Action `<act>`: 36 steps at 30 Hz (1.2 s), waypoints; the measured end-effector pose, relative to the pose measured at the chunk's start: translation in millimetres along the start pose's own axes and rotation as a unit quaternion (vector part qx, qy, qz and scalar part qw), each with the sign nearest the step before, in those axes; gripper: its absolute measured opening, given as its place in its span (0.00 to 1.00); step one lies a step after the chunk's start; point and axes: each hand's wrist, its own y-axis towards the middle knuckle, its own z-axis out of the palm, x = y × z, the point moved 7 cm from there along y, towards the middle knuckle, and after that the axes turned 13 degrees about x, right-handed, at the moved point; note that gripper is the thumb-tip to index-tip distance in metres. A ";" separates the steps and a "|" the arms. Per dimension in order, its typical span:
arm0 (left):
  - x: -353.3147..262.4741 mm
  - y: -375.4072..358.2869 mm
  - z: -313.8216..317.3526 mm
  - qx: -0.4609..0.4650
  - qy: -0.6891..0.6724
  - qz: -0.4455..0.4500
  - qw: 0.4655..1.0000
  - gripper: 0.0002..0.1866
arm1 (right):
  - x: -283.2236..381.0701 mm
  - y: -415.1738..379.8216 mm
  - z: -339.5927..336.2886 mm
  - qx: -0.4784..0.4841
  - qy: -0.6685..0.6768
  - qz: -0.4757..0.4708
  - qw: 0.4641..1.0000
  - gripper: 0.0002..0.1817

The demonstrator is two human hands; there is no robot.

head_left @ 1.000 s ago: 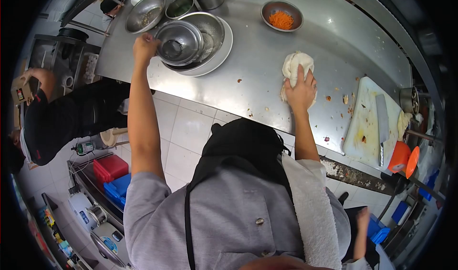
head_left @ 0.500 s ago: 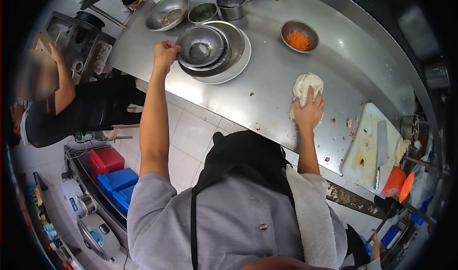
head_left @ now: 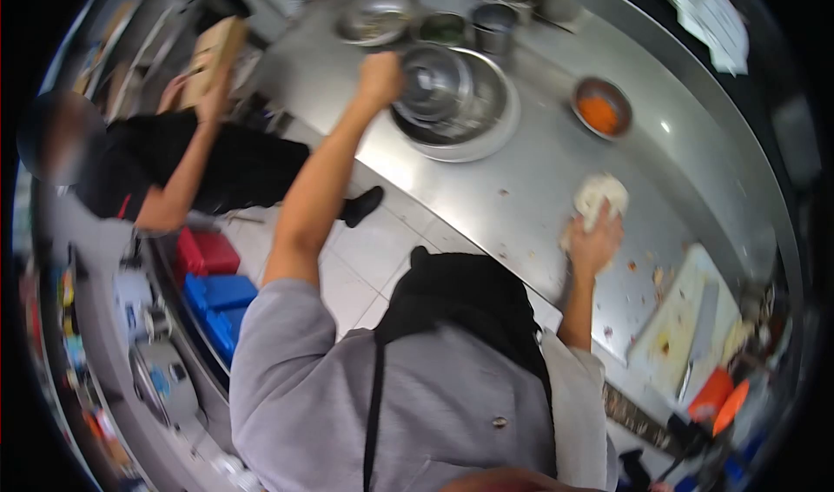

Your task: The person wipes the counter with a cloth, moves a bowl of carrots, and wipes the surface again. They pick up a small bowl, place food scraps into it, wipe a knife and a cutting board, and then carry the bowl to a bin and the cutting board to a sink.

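Note:
My left hand point(head_left: 380, 77) is closed on the rim of a small metal bowl point(head_left: 426, 79). That bowl looks tilted and overlaps a larger metal bowl point(head_left: 497, 84), whose inside shows on the right. Under the larger one is a round white vessel point(head_left: 508, 134). Motion blur hides whether the small bowl still touches it. On the steel table point(head_left: 539, 171), my right hand point(head_left: 596, 240) is pressed over a bunched white cloth point(head_left: 602, 193). Crumbs and scraps lie near that hand.
A bowl point(head_left: 623, 101) of shredded carrot sits beyond my right hand. A cutting board point(head_left: 673, 323) with a knife point(head_left: 702, 323) lies at right. Several metal containers point(head_left: 495, 25) stand at the back. At left, a co-worker point(head_left: 174, 166) holds a brown box point(head_left: 213, 58).
My view has turned, so the table appears shifted right. My left hand has pulled the small bowl up and aside from the larger one. The co-worker's box has come into clearer view.

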 end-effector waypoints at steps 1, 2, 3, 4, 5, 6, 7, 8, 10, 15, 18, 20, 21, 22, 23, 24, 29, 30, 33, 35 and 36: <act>6.6 1.9 4.6 0.007 0.018 -0.007 1.000 0.10 | 11.7 4.6 3.7 0.001 0.023 -0.023 0.999 0.36; 28.7 -0.2 4.4 0.004 0.027 -0.023 0.999 0.10 | 11.1 7.6 4.4 0.031 0.039 0.000 0.999 0.36; 33.7 2.4 3.3 -0.053 0.038 -0.040 0.997 0.12 | -3.2 3.6 3.2 0.062 0.040 0.043 0.996 0.36; 19.2 7.6 8.8 -0.104 0.037 -0.037 0.993 0.14 | -3.7 -0.3 9.0 0.007 0.025 -0.007 1.000 0.37; 10.7 4.6 5.1 -0.069 0.016 -0.002 0.997 0.17 | -3.6 1.0 2.8 0.021 0.013 0.009 1.000 0.36; 0.9 5.5 0.7 -0.043 -0.014 -0.002 0.999 0.17 | -0.5 1.1 -5.0 0.032 0.002 0.028 0.999 0.36; -2.9 2.2 -8.5 -0.043 -0.056 0.007 0.997 0.19 | -6.1 -2.0 -16.0 0.029 -0.015 0.053 0.998 0.36; -1.9 2.3 -11.7 -0.031 -0.052 -0.002 0.998 0.22 | -1.3 0.7 -18.9 0.047 0.000 0.047 0.998 0.36; -17.8 5.1 -5.4 -0.074 -0.018 0.021 0.997 0.20 | -0.4 5.3 -9.4 0.061 0.023 0.029 0.997 0.36; -7.0 -0.3 -0.5 -0.068 -0.010 -0.102 0.992 0.13 | 2.8 3.8 -6.5 0.066 0.050 0.014 0.996 0.36; -15.4 3.4 -9.8 -0.037 -0.019 -0.085 0.996 0.09 | -2.6 6.9 -7.9 0.054 0.049 -0.007 0.997 0.37; -16.9 -1.1 -21.9 -0.060 -0.020 -0.080 0.995 0.08 | -5.0 7.8 -1.3 0.089 0.056 -0.021 0.994 0.38; -22.0 -4.8 -27.5 -0.058 -0.019 -0.079 0.995 0.08 | -8.4 8.2 -3.3 0.085 0.062 -0.029 0.994 0.38; -27.4 -8.4 -26.8 -0.065 -0.015 -0.083 0.994 0.08 | -13.2 9.7 -1.3 0.107 0.085 -0.023 0.990 0.37; -33.7 -14.8 -33.4 -0.132 0.023 -0.067 0.989 0.08 | -14.1 15.2 2.0 0.128 0.111 -0.018 0.985 0.36; -35.4 -20.8 -45.7 -0.199 0.063 -0.051 0.977 0.08 | -15.8 24.1 3.0 0.121 0.120 -0.023 0.985 0.36; 5.2 -24.2 -54.2 -0.051 0.027 -0.140 0.988 0.16 | -56.3 42.2 -20.0 0.171 0.556 0.035 0.813 0.26; -29.7 -57.9 -85.3 -0.023 -0.035 -0.128 0.991 0.17 | -61.1 45.3 -39.9 0.165 0.592 0.065 0.786 0.26; -1.5 -57.1 -62.1 -0.025 -0.308 0.016 0.951 0.18 | -105.8 58.1 -88.5 0.097 0.567 0.113 0.810 0.27; 39.5 -75.4 -39.3 -0.023 -0.478 0.007 0.878 0.13 | -143.8 76.4 -122.2 0.043 0.479 0.096 0.871 0.27; 61.6 -87.6 -24.9 -0.026 -0.556 -0.018 0.831 0.05 | -158.1 81.6 -138.4 0.049 0.472 0.112 0.873 0.27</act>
